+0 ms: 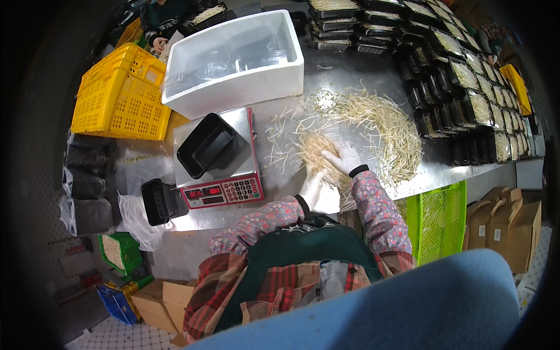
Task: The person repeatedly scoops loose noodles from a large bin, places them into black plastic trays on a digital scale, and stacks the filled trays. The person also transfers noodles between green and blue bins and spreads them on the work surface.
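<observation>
Between my gloved hands is a bundle of bean sprouts (316, 151), slightly blurred, near the front edge of a metal table (280, 192). My left hand (311, 190) grips its lower end from the near side. From the right, my right hand (345, 158) presses its fingers over the strands. A curved heap of loose sprouts (393, 135) lies to the right, with stray strands to the left. On the steel pan of a red digital scale (218, 192) rests a tilted black plastic tray (205, 146) with nothing visible inside.
More black trays (156, 202) stand left of the scale. Behind it are a white foam box (232, 94) and a yellow crate (122, 96). Filled sprout trays (479, 107) are stacked at right. A green crate (439, 223) is below the edge. Another person's hand (159, 45) works at upper left.
</observation>
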{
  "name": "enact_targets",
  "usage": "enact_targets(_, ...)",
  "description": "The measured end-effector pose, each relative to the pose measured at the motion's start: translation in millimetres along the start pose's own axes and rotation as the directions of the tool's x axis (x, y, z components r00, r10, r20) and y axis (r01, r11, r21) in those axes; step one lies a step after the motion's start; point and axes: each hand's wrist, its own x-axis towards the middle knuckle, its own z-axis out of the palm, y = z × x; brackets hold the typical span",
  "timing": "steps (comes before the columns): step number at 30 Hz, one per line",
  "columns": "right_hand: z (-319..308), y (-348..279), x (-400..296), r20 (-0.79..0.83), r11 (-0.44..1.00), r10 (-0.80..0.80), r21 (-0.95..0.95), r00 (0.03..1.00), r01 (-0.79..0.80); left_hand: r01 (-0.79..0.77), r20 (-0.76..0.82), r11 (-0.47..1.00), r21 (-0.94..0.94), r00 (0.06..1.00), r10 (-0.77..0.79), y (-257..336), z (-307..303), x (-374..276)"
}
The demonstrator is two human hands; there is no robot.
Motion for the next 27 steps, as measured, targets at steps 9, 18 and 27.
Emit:
enact_targets(9,5.0,34.1,-45.9,-0.320,0.996,0.009,-0.085,0.947,-0.038,-0.310,0.311,-0.047,0.950,0.918,0.247,51.6,-49.8,-57.6)
enact_targets(18,13.7,9.1,-38.8,-0.082,0.890,0.059,-0.446,0.995,-0.090,-0.396,0.506,-0.686,0.611,0.861,-0.047,106.1,12.0,52.3)
enact_targets(27,4.0,36.6,-18.0,-0.067,0.947,0.056,-0.314,0.996,-0.074,-0.150,0.192,-0.355,0.923,0.978,0.084,87.3,18.7,59.7)
